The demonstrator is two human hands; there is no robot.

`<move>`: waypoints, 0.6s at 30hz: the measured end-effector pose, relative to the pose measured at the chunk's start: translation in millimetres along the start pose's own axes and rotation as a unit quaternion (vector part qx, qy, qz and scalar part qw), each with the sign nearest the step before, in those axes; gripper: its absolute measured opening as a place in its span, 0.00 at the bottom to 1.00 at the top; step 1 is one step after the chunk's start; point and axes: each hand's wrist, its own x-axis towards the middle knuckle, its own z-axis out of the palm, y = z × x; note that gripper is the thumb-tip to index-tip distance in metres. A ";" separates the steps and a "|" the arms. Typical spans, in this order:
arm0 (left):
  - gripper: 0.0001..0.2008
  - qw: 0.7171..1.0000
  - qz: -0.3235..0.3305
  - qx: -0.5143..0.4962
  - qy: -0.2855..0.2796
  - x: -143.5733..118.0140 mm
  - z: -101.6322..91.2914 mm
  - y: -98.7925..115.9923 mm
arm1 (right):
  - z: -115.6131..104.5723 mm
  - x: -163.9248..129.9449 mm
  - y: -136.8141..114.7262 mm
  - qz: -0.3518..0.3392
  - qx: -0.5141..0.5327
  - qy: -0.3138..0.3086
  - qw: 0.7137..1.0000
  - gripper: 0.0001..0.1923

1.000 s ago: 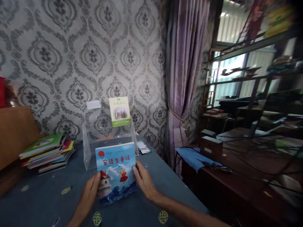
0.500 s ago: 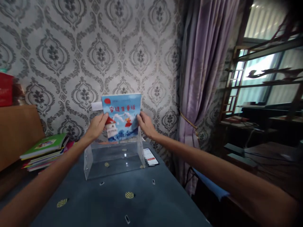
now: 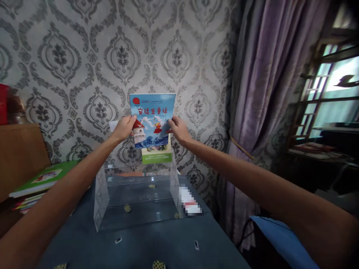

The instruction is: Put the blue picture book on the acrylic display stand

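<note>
A blue picture book (image 3: 153, 112) with red Chinese lettering on its cover is held upright between my hands. My left hand (image 3: 123, 128) pinches its left edge, and my right hand (image 3: 179, 130) grips the right edge. Below and behind it shows the lower part of another book (image 3: 157, 158) with a green band; the blue book hides the rest, and I cannot tell what supports it. A clear acrylic rack (image 3: 101, 198) with tiers stands on the table beneath the books.
A dark blue-grey tablecloth (image 3: 151, 243) covers the table. To the left lies a stack of books (image 3: 46, 177) beside a wooden cabinet (image 3: 24, 149). Right of the rack is a phone (image 3: 190, 201), partly blurred out. A purple curtain (image 3: 260, 86) hangs at the right, with patterned wallpaper behind.
Both hands have raised the blue book higher above the rack. The green-banded book now shows beneath it. The view has shifted a little left and closer.
</note>
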 end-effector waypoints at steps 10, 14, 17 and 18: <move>0.21 0.999 -0.030 -0.004 -0.020 1.9 20.1 -22.7 | -5.9 -3.1 25.9 0.026 0.019 -0.015 0.999 0.09; 0.20 0.999 -0.045 0.007 -0.020 0.7 27.1 -30.4 | -6.6 -7.5 34.7 0.037 0.008 -0.017 0.999 0.09; 0.21 0.998 -0.053 0.017 -0.014 -1.3 31.4 -37.2 | -6.3 -11.7 39.9 0.043 -0.003 -0.022 0.999 0.09; 0.22 0.998 -0.054 0.021 -0.013 -2.0 32.6 -39.4 | -6.0 -13.2 41.1 0.044 -0.008 -0.023 0.999 0.09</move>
